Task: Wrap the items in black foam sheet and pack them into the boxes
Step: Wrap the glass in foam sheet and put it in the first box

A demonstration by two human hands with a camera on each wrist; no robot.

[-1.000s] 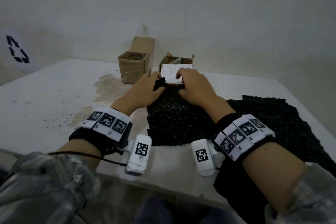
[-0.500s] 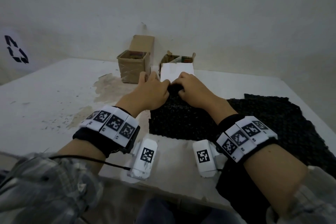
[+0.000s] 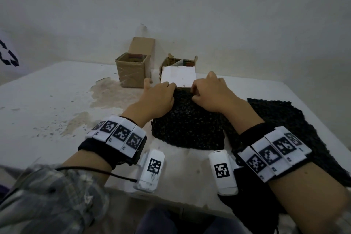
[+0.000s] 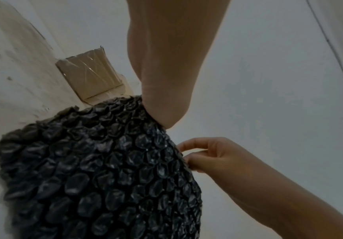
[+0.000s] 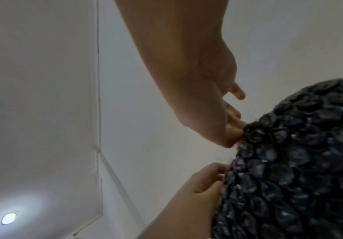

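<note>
The white worktop (image 3: 47, 100) is stained and flaking, pushed against a plain pale wall (image 3: 209, 15). Both hands pinch the far edge of the black foam sheet (image 3: 190, 127) – left hand (image 3: 157, 99), right hand (image 3: 210, 93) – drawing it against a white item (image 3: 178, 77). 2 open cardboard boxes (image 3: 131, 72) stand just behind; their contents are too dim to make out.

Two boxes (image 3: 133, 70) behind the foam sheet (image 3: 188, 127), a flat item (image 3: 178, 78) between
</note>
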